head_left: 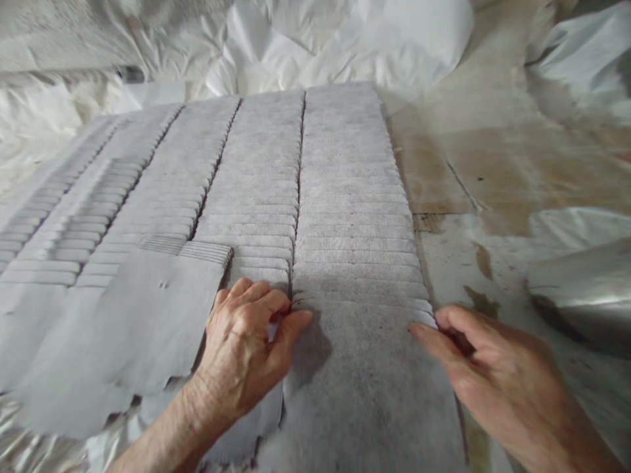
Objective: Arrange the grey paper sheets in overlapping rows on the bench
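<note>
A grey, felt-like sheet [365, 387] lies at the near end of the rightmost column of overlapping sheets [352, 171]. My left hand [251, 335] pinches its upper left corner between thumb and fingers. At the upper right corner, my right hand [488, 364] pinches the same sheet. Just above both hands, the sheets' rounded edges stack in close steps. Left of my left hand, a small fanned stack of smoother grey sheets [167, 309] rests on top of the neighbouring columns.
More overlapping columns [197, 151] run away to the left. Crumpled whitish plastic sheeting [315, 39] lies along the back. Brown, stained board [458, 171] covers the surface on the right. A shiny curved object [586, 295] lies at the right edge, its kind unclear.
</note>
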Demonstrator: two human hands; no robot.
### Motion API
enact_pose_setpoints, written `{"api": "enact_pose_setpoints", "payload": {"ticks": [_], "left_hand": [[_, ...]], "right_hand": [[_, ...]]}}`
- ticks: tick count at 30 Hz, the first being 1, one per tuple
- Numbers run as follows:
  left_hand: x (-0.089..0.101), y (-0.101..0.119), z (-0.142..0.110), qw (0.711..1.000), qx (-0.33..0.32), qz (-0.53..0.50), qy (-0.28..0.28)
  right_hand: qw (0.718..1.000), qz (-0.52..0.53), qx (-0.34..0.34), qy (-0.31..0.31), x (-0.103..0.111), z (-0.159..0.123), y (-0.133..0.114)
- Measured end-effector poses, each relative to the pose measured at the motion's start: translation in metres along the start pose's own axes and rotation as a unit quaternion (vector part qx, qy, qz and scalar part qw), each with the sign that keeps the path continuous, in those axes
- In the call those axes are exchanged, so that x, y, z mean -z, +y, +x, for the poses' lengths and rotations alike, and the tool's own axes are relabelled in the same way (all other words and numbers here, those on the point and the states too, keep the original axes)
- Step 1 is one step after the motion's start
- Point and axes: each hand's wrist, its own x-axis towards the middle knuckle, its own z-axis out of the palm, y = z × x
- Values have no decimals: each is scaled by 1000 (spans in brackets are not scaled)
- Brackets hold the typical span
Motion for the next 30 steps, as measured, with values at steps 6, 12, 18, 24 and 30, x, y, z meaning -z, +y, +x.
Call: {"api": "enact_pose_setpoints", "payload": {"ticks": [6,12,18,24,30], "left_hand": [[14,19,-16,999,4,-9,-42],[15,25,-29,997,26,-56,-49],[-1,20,-26,997,31,77,5],[-5,14,-30,996,6,85,27],[-5,10,-30,997,-4,68,31]], "right_hand": [[988,36,-121,-86,2,7,-5],[965,56,-217,-133,2,10,-1],[989,73,-107,-70,-1,10,1],[998,62,5,-9,-2,12,1],[990,115,-66,-38,-2,5,6]]}}
